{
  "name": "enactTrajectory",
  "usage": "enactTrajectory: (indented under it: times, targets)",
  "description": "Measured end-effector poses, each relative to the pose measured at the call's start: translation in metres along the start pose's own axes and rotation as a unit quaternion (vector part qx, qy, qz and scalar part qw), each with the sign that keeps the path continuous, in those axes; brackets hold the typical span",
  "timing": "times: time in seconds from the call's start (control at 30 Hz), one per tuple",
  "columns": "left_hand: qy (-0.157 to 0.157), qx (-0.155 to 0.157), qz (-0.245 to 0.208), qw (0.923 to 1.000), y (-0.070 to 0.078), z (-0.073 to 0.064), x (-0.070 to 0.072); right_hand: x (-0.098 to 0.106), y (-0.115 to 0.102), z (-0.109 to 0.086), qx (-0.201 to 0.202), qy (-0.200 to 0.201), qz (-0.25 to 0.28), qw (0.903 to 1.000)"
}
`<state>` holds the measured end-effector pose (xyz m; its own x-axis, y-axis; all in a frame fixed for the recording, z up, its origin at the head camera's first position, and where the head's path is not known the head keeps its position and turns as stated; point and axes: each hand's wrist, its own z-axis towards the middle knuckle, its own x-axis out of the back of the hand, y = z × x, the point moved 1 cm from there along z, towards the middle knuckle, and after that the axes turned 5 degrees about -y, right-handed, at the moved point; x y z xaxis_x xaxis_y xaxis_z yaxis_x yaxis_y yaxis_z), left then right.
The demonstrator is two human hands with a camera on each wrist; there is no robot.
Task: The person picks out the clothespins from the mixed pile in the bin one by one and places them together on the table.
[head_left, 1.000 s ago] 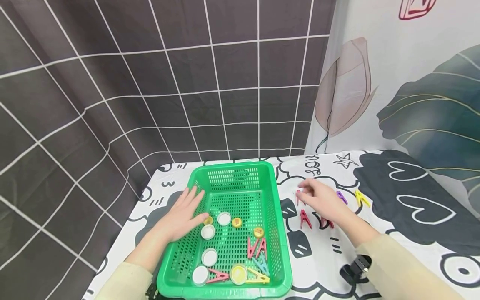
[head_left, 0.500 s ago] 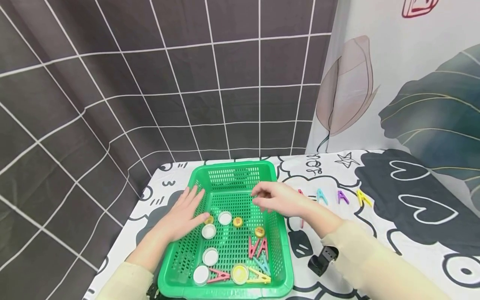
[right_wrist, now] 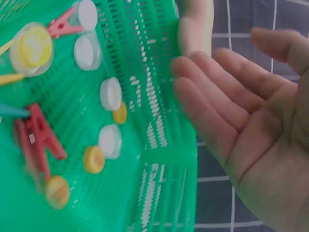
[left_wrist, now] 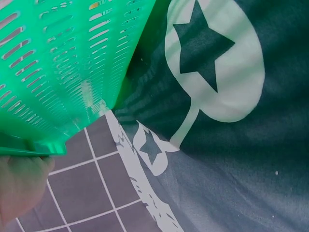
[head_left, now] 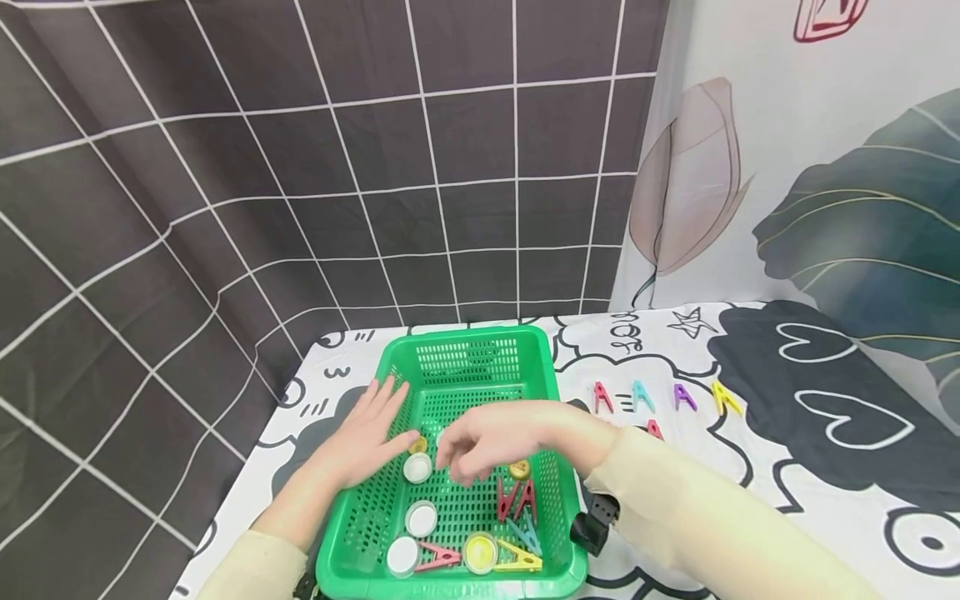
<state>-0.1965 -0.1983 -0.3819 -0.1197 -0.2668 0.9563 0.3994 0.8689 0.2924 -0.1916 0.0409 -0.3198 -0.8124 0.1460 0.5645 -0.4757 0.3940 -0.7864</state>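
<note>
My left hand rests on the left rim of a green plastic basket, fingers straight and spread. Over the middle of the basket hovers my right hand; the right wrist view shows its bare palm and loosely bent fingers holding nothing. Below lie white bottle caps, small yellow caps and a yellow-centred lid. Red clothespins, a blue clothespin and a yellow clothespin lie toward the basket's front right. My right hand hides part of the contents in the head view.
Right of the basket, a red clothespin, a light blue clothespin, a purple clothespin and a yellow clothespin stand in a row on the patterned cloth. Another red clothespin shows beyond my right sleeve.
My right hand has moved left from the clothespins on the cloth, across the right rim, to over the basket's middle. The left hand and the basket have stayed put.
</note>
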Motion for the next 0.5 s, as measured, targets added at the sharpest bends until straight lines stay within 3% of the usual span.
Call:
enactTrajectory:
  times: [0.1,0.23,0.5]
  targets:
    - [0.001,-0.004,0.003,1.0000,-0.001,0.000,0.000,0.001,-0.013,0.010,0.001,-0.041,-0.025,0.9988]
    - [0.001,-0.003,0.006,1.0000,-0.002,0.000,0.000,-0.001,-0.021,0.028,-0.012,-0.060,-0.014,0.9980]
    - [0.000,-0.004,0.006,1.0000,-0.001,0.000,0.000,-0.020,-0.009,0.056,-0.065,-0.080,0.017,0.9945]
